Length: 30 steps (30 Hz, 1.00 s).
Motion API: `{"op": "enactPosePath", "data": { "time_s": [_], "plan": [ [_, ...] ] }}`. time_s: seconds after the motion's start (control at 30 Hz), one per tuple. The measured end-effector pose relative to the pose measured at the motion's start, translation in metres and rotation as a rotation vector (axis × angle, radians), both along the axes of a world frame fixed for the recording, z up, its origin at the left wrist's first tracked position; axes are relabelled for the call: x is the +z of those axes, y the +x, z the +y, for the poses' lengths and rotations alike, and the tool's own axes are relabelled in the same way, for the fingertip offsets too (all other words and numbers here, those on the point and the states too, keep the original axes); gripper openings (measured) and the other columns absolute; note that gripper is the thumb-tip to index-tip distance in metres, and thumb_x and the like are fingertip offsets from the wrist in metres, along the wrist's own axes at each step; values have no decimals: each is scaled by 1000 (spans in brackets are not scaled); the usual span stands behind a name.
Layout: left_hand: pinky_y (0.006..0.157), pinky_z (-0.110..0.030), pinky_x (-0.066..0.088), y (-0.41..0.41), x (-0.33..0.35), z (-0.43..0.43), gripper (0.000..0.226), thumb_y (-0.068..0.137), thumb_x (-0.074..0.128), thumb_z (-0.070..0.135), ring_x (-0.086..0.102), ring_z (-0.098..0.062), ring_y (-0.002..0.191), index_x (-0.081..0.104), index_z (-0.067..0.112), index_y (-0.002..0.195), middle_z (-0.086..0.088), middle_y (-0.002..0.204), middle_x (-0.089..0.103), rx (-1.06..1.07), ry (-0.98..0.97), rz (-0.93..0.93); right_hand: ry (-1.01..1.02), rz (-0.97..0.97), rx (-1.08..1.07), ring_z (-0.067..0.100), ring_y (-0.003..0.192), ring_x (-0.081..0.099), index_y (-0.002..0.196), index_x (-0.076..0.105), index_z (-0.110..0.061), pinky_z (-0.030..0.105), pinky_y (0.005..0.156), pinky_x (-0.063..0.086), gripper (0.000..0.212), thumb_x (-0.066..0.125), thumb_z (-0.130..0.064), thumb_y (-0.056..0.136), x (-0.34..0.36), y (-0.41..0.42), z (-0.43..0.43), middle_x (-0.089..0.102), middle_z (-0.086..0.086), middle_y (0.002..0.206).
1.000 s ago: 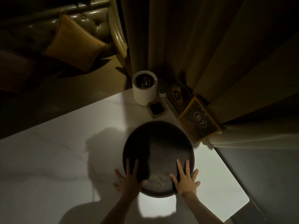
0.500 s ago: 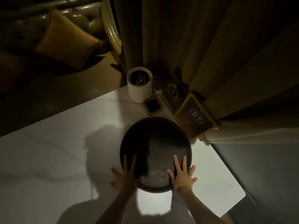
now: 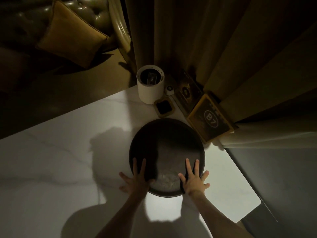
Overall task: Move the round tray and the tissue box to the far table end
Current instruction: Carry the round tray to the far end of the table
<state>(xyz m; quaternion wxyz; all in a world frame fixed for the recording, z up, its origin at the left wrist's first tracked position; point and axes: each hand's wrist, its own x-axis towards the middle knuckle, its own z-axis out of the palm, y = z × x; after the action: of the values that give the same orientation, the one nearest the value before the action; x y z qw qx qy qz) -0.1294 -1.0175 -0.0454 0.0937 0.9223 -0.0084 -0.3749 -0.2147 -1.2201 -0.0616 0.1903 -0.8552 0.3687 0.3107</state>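
Observation:
A dark round tray (image 3: 171, 143) lies on the white marble table (image 3: 60, 160), close to its far end. My left hand (image 3: 137, 182) rests flat on the tray's near left rim, with some fingers on the tray and some on the table. On the near right rim my right hand (image 3: 193, 182) lies flat with its fingers spread. Neither hand grips anything. A white cylindrical container (image 3: 151, 90) with a dark top opening, possibly the tissue box, stands at the far table corner beyond the tray.
A small dark dish (image 3: 164, 107) sits just beyond the tray. A yellow-framed sign marked B7 (image 3: 210, 117) and a dark card (image 3: 186, 91) lean at the far right against the curtains (image 3: 188, 40). The table's right edge (image 3: 240, 177) runs close by. A sofa cushion (image 3: 68, 35) lies at the far left.
Both hands and the tray have slid slightly toward the far end. The gap between the tray and the small dish has narrowed.

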Motion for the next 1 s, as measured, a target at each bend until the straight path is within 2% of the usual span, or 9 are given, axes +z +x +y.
{"op": "enactPosePath", "data": {
  "time_s": [0.3, 0.47, 0.6, 0.77, 0.83, 0.9, 0.97, 1.0],
  "plan": [
    [95, -79, 24, 0, -6, -1, 102, 71, 64, 66, -11, -59, 136, -14, 63, 137, 22, 154, -27, 35, -25, -3, 7, 1, -23, 48, 145, -16, 146, -17, -48, 71, 110, 17, 78, 33, -67, 88, 2, 4, -1, -27, -4, 160],
    [97, -77, 24, 3, -18, 7, 100, 72, 54, 74, -3, -63, 134, -18, 58, 139, 18, 151, -33, -66, 7, -41, 35, 6, -45, 47, 145, -12, 146, -12, -51, 72, 108, 21, 79, 39, -66, 88, 4, 7, -4, -23, -7, 161],
    [101, -76, 21, 8, -20, 8, 97, 77, 54, 68, -2, -62, 135, -19, 55, 139, 14, 154, -28, -90, 12, -14, 55, 36, -16, 48, 145, -4, 147, -9, -51, 69, 107, 28, 77, 44, -59, 90, 7, 7, -12, -20, -7, 161],
    [105, -68, 22, 30, -16, 15, 90, 78, 51, 66, 18, -46, 141, -8, 52, 145, 5, 159, -20, -174, 40, 88, 85, 102, 150, 44, 145, 19, 150, -2, -43, 54, 116, 27, 72, 44, -47, 95, 22, 14, -31, -9, 5, 164],
    [107, -57, 26, 39, -6, 16, 80, 86, 52, 54, 28, -41, 139, 6, 42, 150, 1, 161, -9, -214, 41, 112, 123, 127, 146, 43, 143, 26, 151, 7, -41, 49, 113, 33, 69, 47, -44, 95, 31, 22, -40, -1, 5, 164],
    [109, -50, 32, 45, 3, 19, 67, 92, 51, 42, 36, -39, 135, 20, 31, 150, -4, 161, 9, -202, 5, 76, 120, 126, 181, 39, 137, 38, 150, 23, -35, 45, 109, 38, 60, 46, -42, 95, 42, 27, -42, 21, 7, 159],
    [110, -48, 34, 47, 15, 26, 59, 94, 49, 37, 39, -36, 134, 27, 27, 148, -7, 156, 26, -161, -28, 36, 85, 75, 194, 31, 122, 55, 138, 47, -25, 40, 102, 45, 45, 45, -40, 96, 53, 27, -36, 52, 7, 138],
    [110, -46, 35, 45, 22, 30, 56, 95, 48, 38, 41, -34, 133, 30, 27, 147, -8, 153, 34, -148, -36, 22, 57, 49, 190, 28, 112, 61, 128, 57, -21, 38, 97, 48, 39, 44, -39, 96, 57, 27, -31, 62, 7, 125]
  ]
}}
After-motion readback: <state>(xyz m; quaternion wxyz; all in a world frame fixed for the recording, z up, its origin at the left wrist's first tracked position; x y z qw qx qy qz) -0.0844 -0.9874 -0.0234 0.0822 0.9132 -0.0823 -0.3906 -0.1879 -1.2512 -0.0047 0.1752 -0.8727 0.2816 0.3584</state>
